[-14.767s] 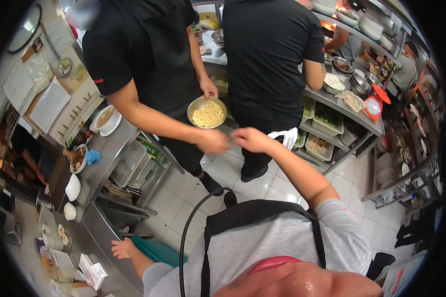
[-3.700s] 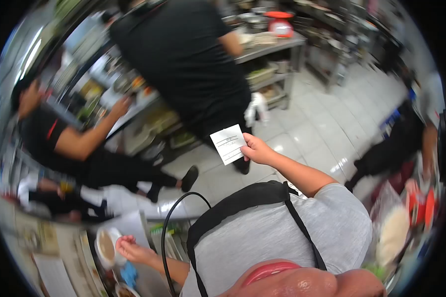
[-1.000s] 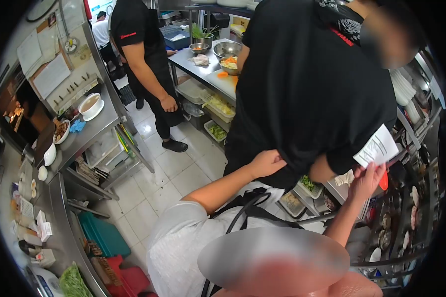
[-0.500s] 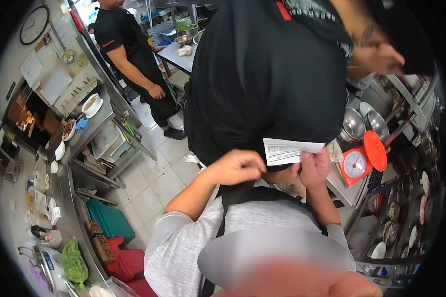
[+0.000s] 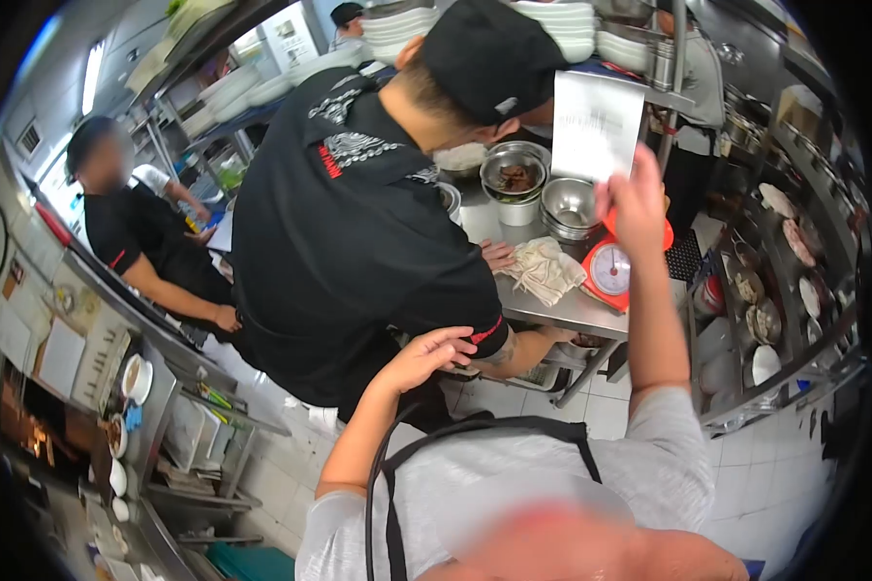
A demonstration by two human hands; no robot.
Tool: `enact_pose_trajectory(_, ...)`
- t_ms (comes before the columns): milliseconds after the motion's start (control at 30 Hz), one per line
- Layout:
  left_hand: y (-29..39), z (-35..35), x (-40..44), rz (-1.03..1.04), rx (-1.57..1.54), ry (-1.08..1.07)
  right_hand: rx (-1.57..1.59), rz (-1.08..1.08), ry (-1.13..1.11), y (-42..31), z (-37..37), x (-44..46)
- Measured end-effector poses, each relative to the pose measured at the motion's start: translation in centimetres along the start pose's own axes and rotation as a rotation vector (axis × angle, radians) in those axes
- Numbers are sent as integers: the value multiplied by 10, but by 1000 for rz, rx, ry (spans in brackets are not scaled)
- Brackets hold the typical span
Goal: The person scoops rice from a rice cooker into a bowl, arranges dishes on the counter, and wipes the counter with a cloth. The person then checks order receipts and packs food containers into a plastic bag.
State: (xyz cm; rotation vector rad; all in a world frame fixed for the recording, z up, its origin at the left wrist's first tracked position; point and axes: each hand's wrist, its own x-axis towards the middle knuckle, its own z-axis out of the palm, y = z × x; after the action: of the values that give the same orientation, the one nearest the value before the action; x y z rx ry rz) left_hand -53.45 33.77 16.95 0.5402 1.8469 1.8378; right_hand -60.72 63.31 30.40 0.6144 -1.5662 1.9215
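My right hand is raised toward the shelf edge, its fingers pinched on the lower part of a white printed order slip. The slip stands up in front of the shelf, with faint print on it. My left hand holds nothing; its fingers are stretched out beside the forearm of a co-worker in black. That co-worker bends over the steel table, with one hand near a crumpled cloth. Under my right hand are a red kitchen scale and stacked metal bowls.
Stacked white plates fill the shelf above the table. A metal bowl with brown food stands on the table. Another person is at the left. A steel rack with several dishes stands at the right.
My right hand has lifted the slip up and forward to the shelf edge. The co-worker has bent down over the table. My view has tilted up, and my left hand's fingers have straightened.
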Motion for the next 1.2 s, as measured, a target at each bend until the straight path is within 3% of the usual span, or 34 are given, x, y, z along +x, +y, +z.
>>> enact_pose_trajectory(167, -7, 6, 8, 133, 112, 123, -249, -252, 11, -30, 4, 135)
enact_pose_trajectory(233, -9, 9, 15, 118, 125, 169, -320, -321, 198, -33, 18, 174)
enact_pose_trajectory(300, -6, 8, 23, 104, 152, 206, -353, -342, 219, -40, 30, 195)
enact_pose_trajectory(400, -4, 5, 31, 96, 138, 260, -908, -827, 60, 15, 3, 287)
enact_pose_trajectory(533, -2, -5, 34, 140, 198, 457, -764, -621, 149, 23, 13, 321)
enact_pose_trajectory(633, 3, -16, 21, 313, 225, 677, 359, -130, -247, 81, -17, 428)
enact_pose_trajectory(733, 24, -21, -4, 454, 286, 967, -603, -394, 104, 34, 14, 389)
enact_pose_trajectory(767, 37, -17, -16, 467, 325, 1100, -682, -404, 140, 39, 14, 405)
enact_pose_trajectory(800, 38, -23, -27, 542, 474, 1232, -813, -701, 194, 67, 1, 448)
enact_pose_trajectory(867, 68, -12, -51, 639, 853, 1439, -442, -255, 90, 24, 28, 405)
enact_pose_trajectory(900, 73, -9, -61, 674, 758, 1467, -72, -210, -95, 57, 4, 459)
enact_pose_trajectory(933, 73, -11, -73, 679, 901, 1481, 303, -151, -273, 46, 15, 446)
enact_pose_trajectory(967, 75, -6, -77, 642, 969, 1521, -285, -158, 57, 34, 23, 428)
enact_pose_trajectory(1000, 76, -1, -82, 600, 1038, 1560, -449, -215, 193, 19, 36, 401)
enact_pose_trajectory(1033, 71, 0, -85, 544, 987, 1522, -1323, -246, -11, 22, 25, 428)
enact_pose_trajectory(1067, 61, 2, -91, 471, 929, 1522, -2126, -517, -156, 25, 14, 453)
enact_pose_trajectory(1133, 42, 16, -100, 321, 657, 1513, -1873, -715, -31, 43, 5, 460)
enact_pose_trajectory(1167, 37, 22, -108, 178, 651, 1496, -1696, -774, 7, 49, -4, 462)
enact_pose_trajectory(1200, 17, 26, -121, 205, 770, 1516, -1509, -835, 41, 56, -1, 458)
